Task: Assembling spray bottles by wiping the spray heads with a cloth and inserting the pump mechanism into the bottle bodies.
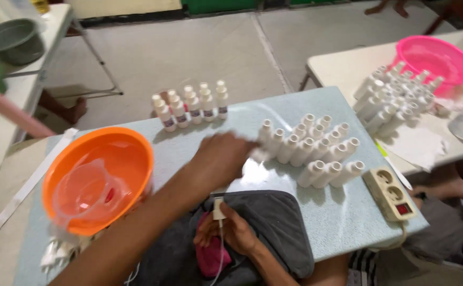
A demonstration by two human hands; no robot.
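Note:
My left hand (225, 157) reaches across the pale blue table (342, 217) to a pile of white capless bottles (316, 151) lying on their sides. Its blurred fingers are at the leftmost bottle (266, 139), and whether they grip it is unclear. My right hand (234, 229) rests on a grey cloth (274, 222) near the front edge. It pinches a small white pump cap (218, 208) whose thin tube hangs down. A pink cloth (213, 258) lies under that hand.
An orange basin (128, 143) with a clear plastic jug (85, 193) inside stands at the left, loose white pump caps (56, 253) below it. Labelled capped bottles (191, 106) stand at the far edge. A power strip (393, 193) lies at the right. Another table holds a pink basin (435, 55) and more bottles (393, 98).

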